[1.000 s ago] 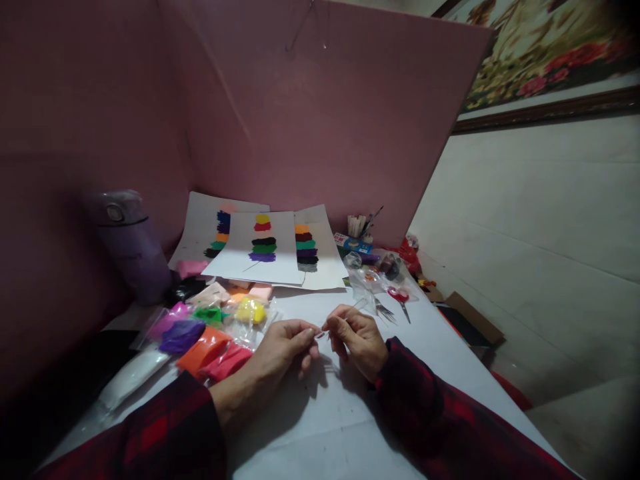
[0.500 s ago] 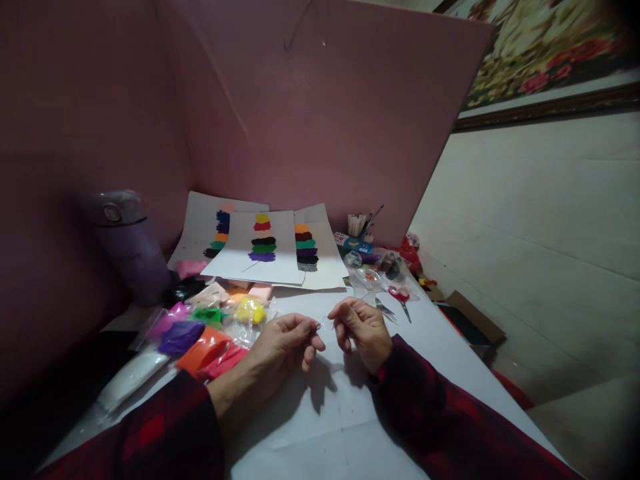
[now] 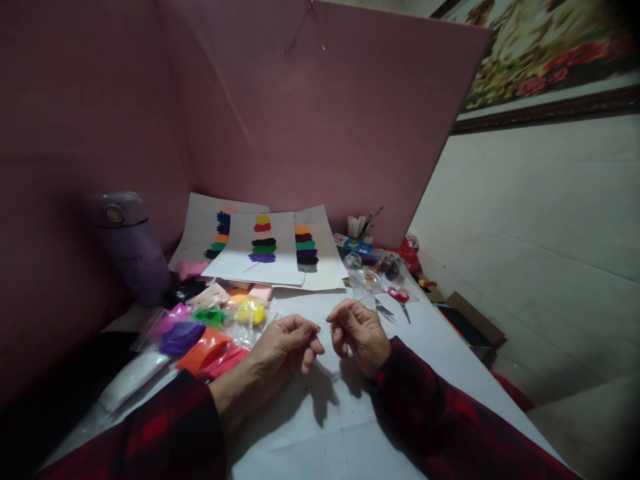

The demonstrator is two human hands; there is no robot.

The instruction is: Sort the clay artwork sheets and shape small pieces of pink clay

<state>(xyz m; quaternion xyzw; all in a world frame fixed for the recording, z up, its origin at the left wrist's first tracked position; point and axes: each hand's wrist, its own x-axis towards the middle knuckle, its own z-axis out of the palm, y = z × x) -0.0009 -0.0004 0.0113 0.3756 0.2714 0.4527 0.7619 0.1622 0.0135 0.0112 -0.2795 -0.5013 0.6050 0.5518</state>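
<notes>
My left hand (image 3: 295, 340) is raised over the white tabletop (image 3: 310, 443), thumb and index finger pinched together. Facing it a short gap away, my right hand (image 3: 360, 333) pinches too, with its other fingers curled in. Whatever lies between the fingertips is too small and thin to make out. Behind my right hand lies a bundle of thin pointed pieces (image 3: 385, 311), and beside it a pair of red-handled scissors (image 3: 401, 297). Left of my left hand are bags of coloured soft clay-like material, among them an orange pack (image 3: 205, 350) and a yellow pack (image 3: 251, 310).
White sheets with painted colour bands (image 3: 235, 267) lean at the back. A purple bottle (image 3: 133, 250) stands far left. A cup of brushes and white sticks (image 3: 356, 225) and a blue box (image 3: 354, 243) stand back right. A pink partition (image 3: 310, 120) closes off the back.
Both hands keep their pinched pose almost in place. My right hand's fingertips have shifted very slightly; the surrounding things have not moved.
</notes>
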